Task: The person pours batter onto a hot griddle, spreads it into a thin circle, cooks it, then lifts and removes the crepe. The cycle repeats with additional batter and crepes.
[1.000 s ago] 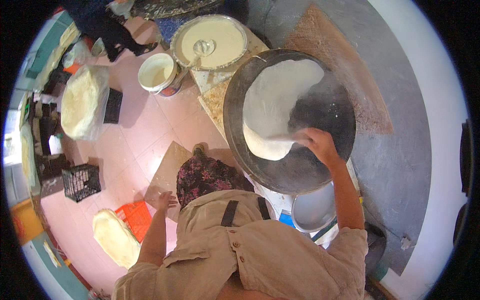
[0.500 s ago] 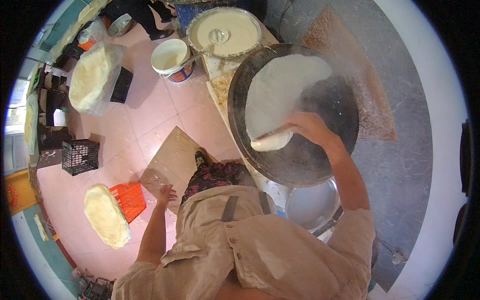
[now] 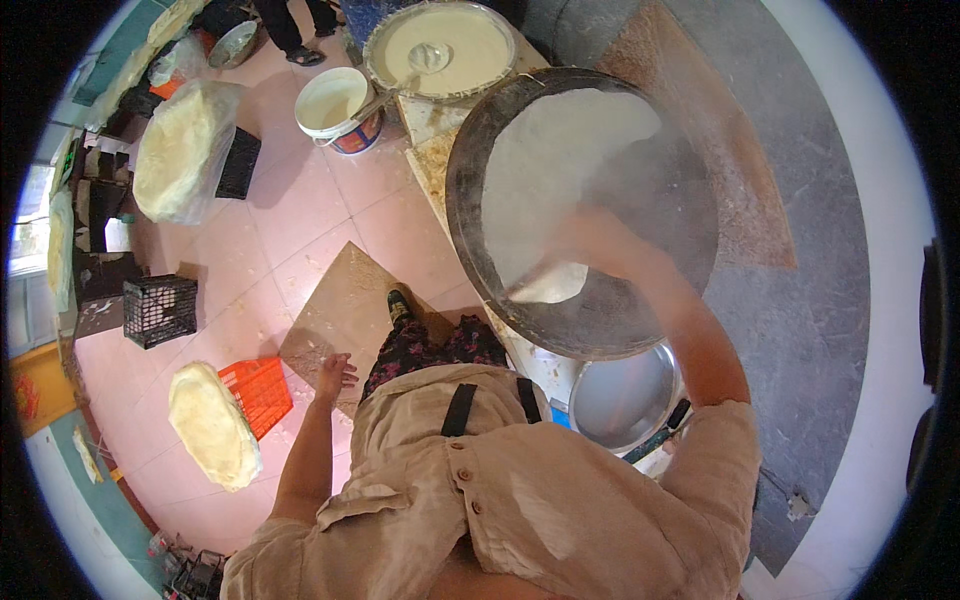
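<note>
Pale batter (image 3: pixel 545 170) lies in a wide sheet over the left part of a dark round griddle (image 3: pixel 650 310). My right hand (image 3: pixel 600 240) is over the griddle, blurred by steam, closed on a thin brown batter spreader (image 3: pixel 532 280). The spreader's edge meets the batter near the griddle's lower left side. Steam hides part of my fingers and the griddle's middle. Off to the left, my left hand (image 3: pixel 337 377) hangs beside my body, fingers apart, holding nothing.
Behind the griddle stand a basin of batter (image 3: pixel 460 45) with a ladle (image 3: pixel 428 58) and a white bucket (image 3: pixel 330 105). A metal pan (image 3: pixel 620 400) sits at its near side. Stacked pale flatbreads (image 3: pixel 210 425), an orange crate (image 3: pixel 258 392) and a black crate (image 3: pixel 160 310) are leftward. Someone's legs (image 3: pixel 290 30) show far off.
The batter sheet now reaches farther along the griddle's lower left. My right hand has shifted slightly left, and steam around it is thicker. My view has moved a little.
</note>
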`<state>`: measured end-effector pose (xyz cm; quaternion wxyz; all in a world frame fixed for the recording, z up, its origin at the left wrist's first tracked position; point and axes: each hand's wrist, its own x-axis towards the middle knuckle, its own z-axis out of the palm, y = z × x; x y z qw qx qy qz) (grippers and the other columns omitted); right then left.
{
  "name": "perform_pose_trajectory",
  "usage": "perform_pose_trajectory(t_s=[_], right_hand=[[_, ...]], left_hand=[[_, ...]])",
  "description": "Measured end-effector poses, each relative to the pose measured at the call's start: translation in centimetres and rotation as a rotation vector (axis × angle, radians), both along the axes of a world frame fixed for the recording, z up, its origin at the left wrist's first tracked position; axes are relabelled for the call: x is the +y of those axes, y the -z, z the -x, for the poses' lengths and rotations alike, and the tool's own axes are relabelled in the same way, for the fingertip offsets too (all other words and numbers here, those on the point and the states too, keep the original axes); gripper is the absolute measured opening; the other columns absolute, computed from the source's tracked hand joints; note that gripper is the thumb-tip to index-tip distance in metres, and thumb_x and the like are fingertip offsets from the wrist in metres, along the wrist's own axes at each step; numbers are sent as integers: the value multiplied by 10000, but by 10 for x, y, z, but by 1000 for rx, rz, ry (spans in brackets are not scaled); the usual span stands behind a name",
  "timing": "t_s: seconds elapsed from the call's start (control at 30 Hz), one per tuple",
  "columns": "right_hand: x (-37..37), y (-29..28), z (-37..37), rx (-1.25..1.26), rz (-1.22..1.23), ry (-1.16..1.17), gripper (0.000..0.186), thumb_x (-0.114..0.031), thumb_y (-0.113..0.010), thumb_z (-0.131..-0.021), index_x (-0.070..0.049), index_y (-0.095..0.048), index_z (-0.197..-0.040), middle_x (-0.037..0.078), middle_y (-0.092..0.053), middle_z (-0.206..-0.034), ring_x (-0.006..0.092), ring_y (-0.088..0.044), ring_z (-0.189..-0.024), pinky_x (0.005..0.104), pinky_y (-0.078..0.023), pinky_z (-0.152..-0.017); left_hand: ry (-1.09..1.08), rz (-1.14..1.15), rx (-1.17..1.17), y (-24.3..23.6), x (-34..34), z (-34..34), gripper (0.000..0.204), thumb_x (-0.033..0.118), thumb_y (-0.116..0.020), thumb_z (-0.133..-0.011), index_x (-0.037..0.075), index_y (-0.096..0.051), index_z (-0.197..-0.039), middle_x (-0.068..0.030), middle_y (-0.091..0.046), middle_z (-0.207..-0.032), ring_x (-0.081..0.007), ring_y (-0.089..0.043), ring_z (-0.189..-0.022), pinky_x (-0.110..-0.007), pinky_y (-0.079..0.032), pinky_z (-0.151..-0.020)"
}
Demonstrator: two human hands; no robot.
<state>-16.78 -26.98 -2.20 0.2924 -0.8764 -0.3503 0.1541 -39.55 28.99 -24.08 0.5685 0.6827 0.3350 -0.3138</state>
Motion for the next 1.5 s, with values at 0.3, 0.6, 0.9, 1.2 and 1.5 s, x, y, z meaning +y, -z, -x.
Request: perform_pose_trajectory(t_s=[0.3,0.6,0.9,1.2,1.5], right_hand=[[-11,-43,-3,66,158,100,205,-233,-565,-853,-139,-691,-985,91,-653,-976,300,-599,-931,398,-466,-808],[-60,-47,69,299,75,432,234,-215,-644,-813,-101,-672,-1016,124,-663,-932,298,-628,-877,374,-478,-770],[-31,-10,199,18,-77,1489,401,-269,-694,-798,10,-620,-1076,193,-677,-959,317,-654,-833,371,-501,-759],[114,23,180,26,-151,1568,334,-254,-712,-777,-34,-638,-1018,172,-661,-859,303,-637,-745,364,-498,-678],[44,37,182,-340,174,1640,296,-290,-631,-837,-121,-609,-1078,160,-659,-916,378,-625,-771,465,-492,-687]], left_hand=[[31,-25,76,-18,-23,-8,415,377,-479,-954,53,-535,-1205,-117,-639,-923,-207,-654,-671,-337,-528,-595],[128,-37,54,-30,-34,-47,369,357,-492,-954,78,-552,-1188,-93,-628,-909,-195,-650,-698,-334,-538,-600],[405,48,20,-27,-71,-120,334,330,-482,-964,81,-561,-1172,-88,-633,-896,-179,-646,-690,-311,-532,-600],[571,21,24,-44,-72,-162,337,342,-506,-944,85,-571,-1152,-82,-632,-898,-177,-653,-726,-315,-526,-614],[499,-26,85,-39,-18,-163,358,354,-511,-941,78,-559,-1164,-102,-638,-927,-198,-659,-723,-329,-532,-627]])
